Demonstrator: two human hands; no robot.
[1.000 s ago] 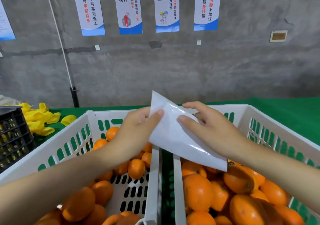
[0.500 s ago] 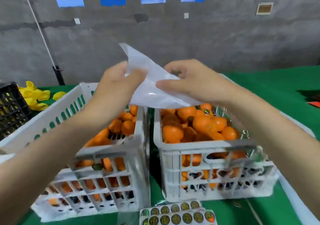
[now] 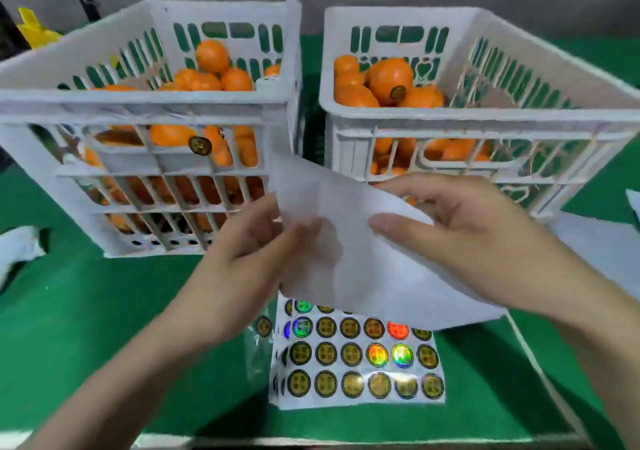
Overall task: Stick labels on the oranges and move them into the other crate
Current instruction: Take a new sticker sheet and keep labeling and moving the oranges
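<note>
Two white slatted crates stand side by side on the green table, the left crate (image 3: 145,100) and the right crate (image 3: 485,114), both holding oranges (image 3: 388,79). Some oranges carry a round gold label, such as one low in the left crate (image 3: 173,136). My left hand (image 3: 242,259) and my right hand (image 3: 460,238) both hold a blank white backing sheet (image 3: 363,259) in front of the crates. Below it lies a label sheet (image 3: 360,356) with rows of round gold and holographic stickers; its top edge is hidden by the blank sheet.
A crumpled clear wrapper (image 3: 259,349) lies left of the label sheet. White paper (image 3: 599,242) lies at the right, a white scrap (image 3: 17,245) at the left. Yellow items (image 3: 34,30) and a dark crate edge sit at the far left. The table's front edge (image 3: 311,441) is close.
The view has tilted down from the wall to the table. Both hands have brought the white sheet down from above the crates to just over the label sheet.
</note>
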